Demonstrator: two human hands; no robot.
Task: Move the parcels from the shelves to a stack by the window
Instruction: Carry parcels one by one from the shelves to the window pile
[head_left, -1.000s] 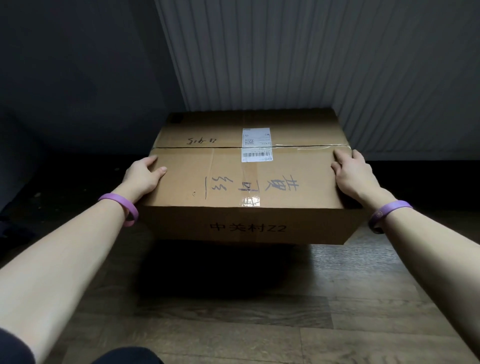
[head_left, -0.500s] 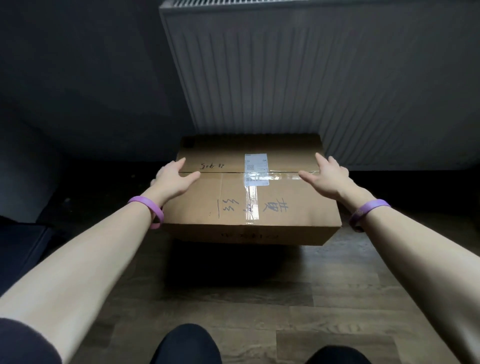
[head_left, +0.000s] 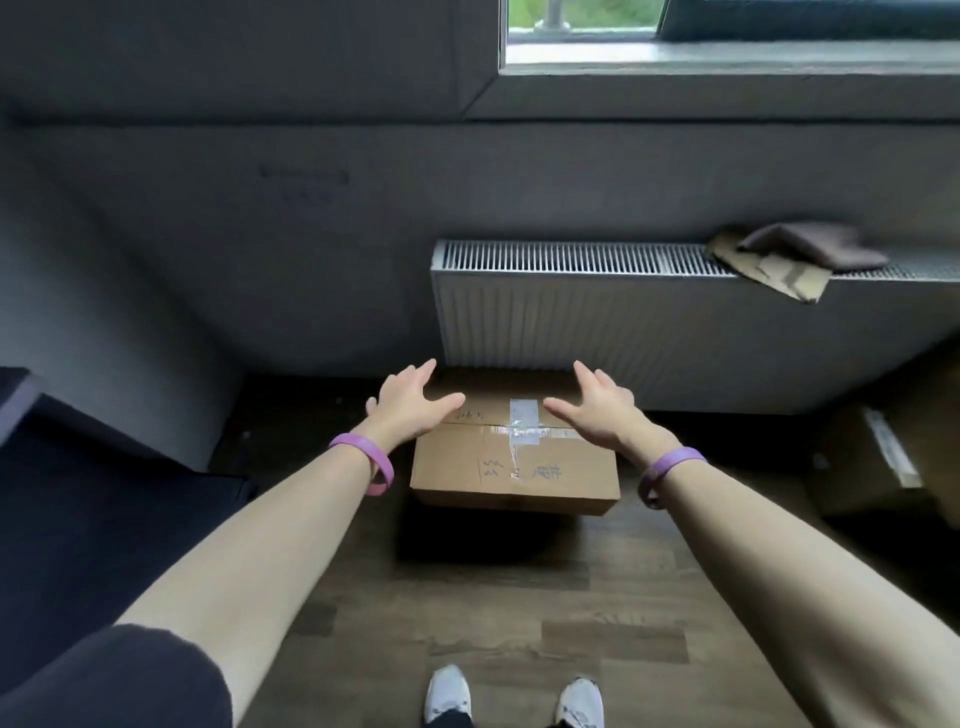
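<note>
A brown cardboard parcel (head_left: 514, 467) with a white label, clear tape and black handwriting rests on the wooden floor, against the foot of a white radiator (head_left: 623, 322) under the window (head_left: 582, 26). My left hand (head_left: 410, 402) hovers above the parcel's left rear corner, fingers spread, holding nothing. My right hand (head_left: 597, 408) hovers above the right rear part, fingers also apart and empty. Both wrists wear purple bands.
Another cardboard box (head_left: 893, 447) stands on the floor at the right. A brown cloth on a cardboard scrap (head_left: 789, 254) lies on the radiator's top. A dark piece of furniture (head_left: 93, 519) fills the left side. My white shoes (head_left: 514, 699) stand on the floor below.
Both hands have let go of the parcel's sides and lifted off it, fingers spreading. The parcel has gone from being held to resting on the floor, and my view has risen and pulled back.
</note>
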